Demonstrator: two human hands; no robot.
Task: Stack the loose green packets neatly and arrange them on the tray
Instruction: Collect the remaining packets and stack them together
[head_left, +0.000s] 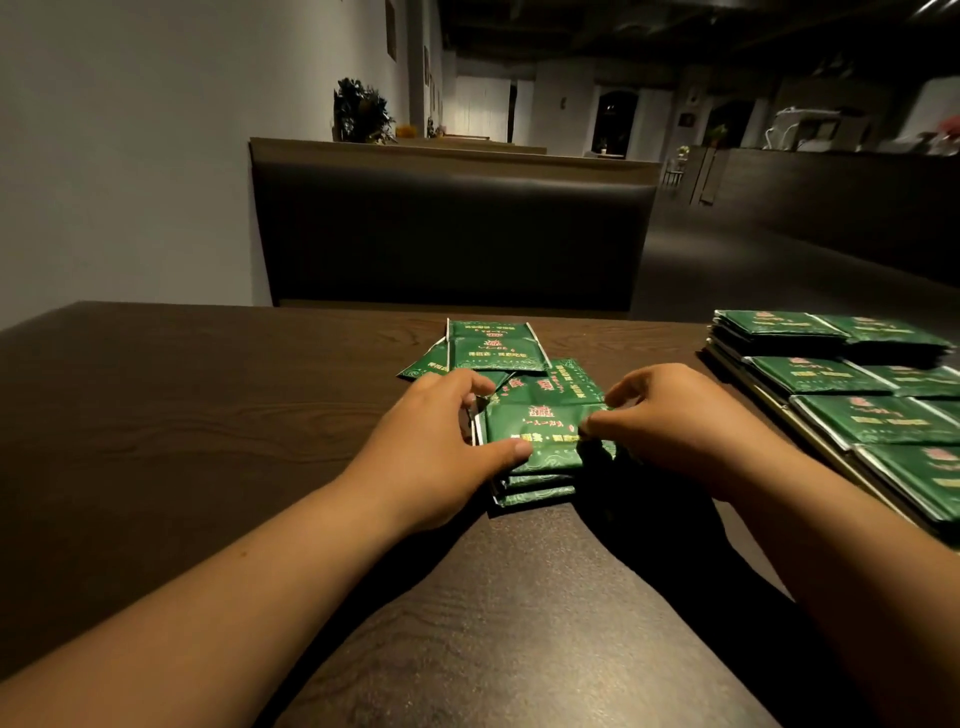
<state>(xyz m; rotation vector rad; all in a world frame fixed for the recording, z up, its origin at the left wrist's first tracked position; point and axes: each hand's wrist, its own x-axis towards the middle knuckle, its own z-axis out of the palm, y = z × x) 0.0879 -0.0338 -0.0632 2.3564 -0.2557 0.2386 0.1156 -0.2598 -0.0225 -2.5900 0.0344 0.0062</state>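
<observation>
Left hand (426, 441) gripping packet stack's (537, 434) left edge, right hand (680, 431) pinching right edge

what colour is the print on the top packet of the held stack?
Red and gold print on the dark green top packet, seen in the head view.

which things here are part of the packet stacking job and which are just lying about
Part of the job: the packet stack gripped by the left hand and right hand; the loose packets behind it; the tray with its laid-out packets.
Just lying about: the dark bench, the plant, the far counter.
</observation>
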